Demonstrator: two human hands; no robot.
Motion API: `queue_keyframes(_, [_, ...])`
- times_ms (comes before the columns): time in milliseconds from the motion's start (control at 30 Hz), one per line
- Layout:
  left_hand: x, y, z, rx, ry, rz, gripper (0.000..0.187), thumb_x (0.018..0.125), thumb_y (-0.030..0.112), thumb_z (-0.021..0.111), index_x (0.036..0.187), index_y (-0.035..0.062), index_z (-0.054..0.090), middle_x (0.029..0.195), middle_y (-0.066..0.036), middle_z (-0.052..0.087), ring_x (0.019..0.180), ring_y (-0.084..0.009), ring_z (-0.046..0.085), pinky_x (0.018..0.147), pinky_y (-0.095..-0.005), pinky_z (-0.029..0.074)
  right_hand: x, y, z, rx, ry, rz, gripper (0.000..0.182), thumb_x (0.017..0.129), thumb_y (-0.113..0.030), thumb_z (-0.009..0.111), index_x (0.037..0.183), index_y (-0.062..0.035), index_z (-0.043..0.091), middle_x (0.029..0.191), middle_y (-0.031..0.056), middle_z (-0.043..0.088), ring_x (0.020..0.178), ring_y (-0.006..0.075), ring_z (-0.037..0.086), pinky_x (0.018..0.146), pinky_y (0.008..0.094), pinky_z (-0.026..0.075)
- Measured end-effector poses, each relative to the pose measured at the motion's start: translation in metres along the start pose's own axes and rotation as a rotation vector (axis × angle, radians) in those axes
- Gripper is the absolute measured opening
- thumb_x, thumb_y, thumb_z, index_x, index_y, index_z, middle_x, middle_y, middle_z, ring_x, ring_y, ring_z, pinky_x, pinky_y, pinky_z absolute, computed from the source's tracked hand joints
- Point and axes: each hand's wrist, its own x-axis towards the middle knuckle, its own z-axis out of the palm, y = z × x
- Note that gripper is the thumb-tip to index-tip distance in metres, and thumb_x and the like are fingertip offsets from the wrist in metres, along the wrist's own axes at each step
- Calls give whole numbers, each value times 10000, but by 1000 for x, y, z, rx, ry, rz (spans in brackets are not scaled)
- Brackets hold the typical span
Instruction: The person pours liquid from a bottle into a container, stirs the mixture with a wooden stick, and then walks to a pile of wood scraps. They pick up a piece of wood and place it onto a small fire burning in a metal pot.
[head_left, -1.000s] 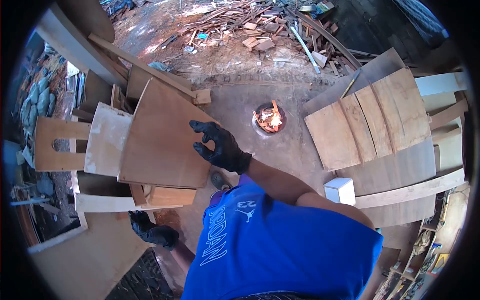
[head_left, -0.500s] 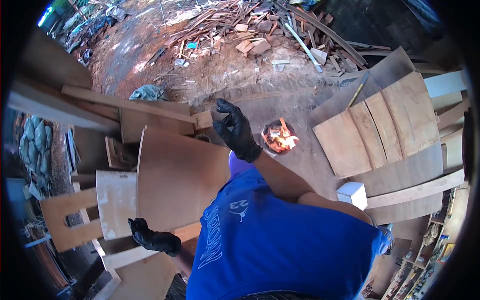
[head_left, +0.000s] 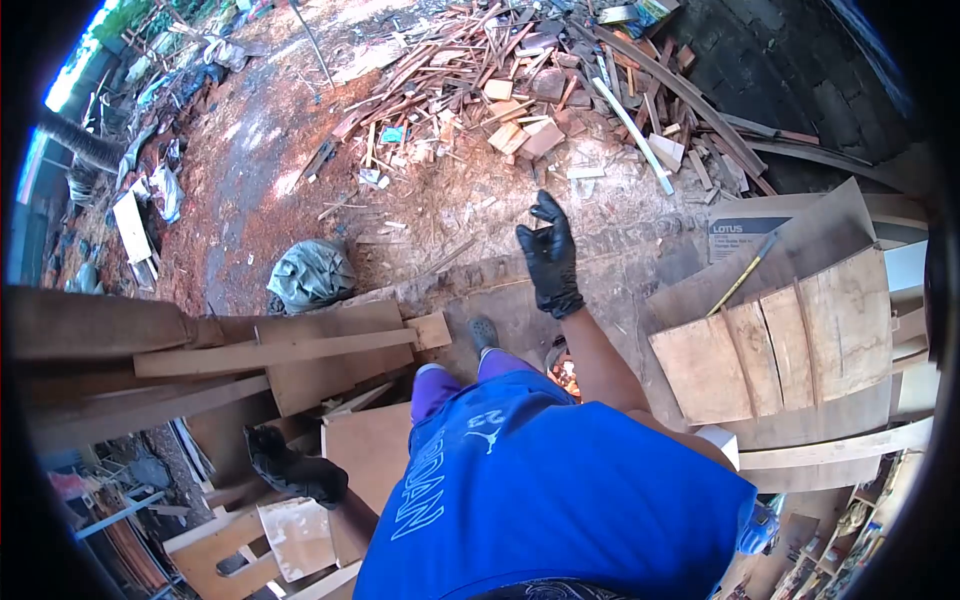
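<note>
My right hand (head_left: 552,262), in a black glove, reaches forward over the ground with nothing visible in it. Its thumb and fingers are curved and stand apart. Lower left, my left hand (head_left: 297,468), also black-gloved, hangs beside the stacked wooden boards (head_left: 372,440), fingers loosely apart and holding nothing that shows. Just left of my right forearm a small fire (head_left: 565,375) glows, partly hidden by the arm and my blue shirt.
Scrap wood (head_left: 520,110) lies heaped ahead on reddish ground. Curved wooden panels (head_left: 770,350) lean at the right, a yellow level-like stick (head_left: 745,272) resting on them. A grey-green tarp bundle (head_left: 312,275) lies left of centre, behind a long plank (head_left: 275,355).
The view has tilted up and shifted, showing more ground and one foot. My right hand now reaches farther forward; the fire has become mostly covered by my body and arm.
</note>
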Motion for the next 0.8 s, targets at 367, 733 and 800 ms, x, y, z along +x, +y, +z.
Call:
queue_keyframes(367, [66,-69,174,-205,-104,-146,734,1053,615,483,1444,-3,555,1323,-113,646,1178,-228,628,1025,-382,514,102,26,-28,-176,337,-51,621,943,12,733,1517,-72,512,1395,71,598,1178,143,566,986,282,473])
queue_keyframes(733, [195,-107,357,-431,-125,-289,532,1120,392,414,1459,17,578,1344,-132,674,1215,-237,650,1068,-402,512,234,38,18,-149,486,-36,616,974,-42,716,1545,-83,489,1302,73,591,1029,133,541,910,285,477])
queue_keyframes(800, [216,-118,374,-404,-135,-340,608,1087,496,479,1456,22,576,1415,-127,646,1235,-250,643,1088,-416,492,247,24,22,-227,504,-66,623,970,-40,712,1548,-84,485,1318,69,586,1048,138,538,943,299,466])
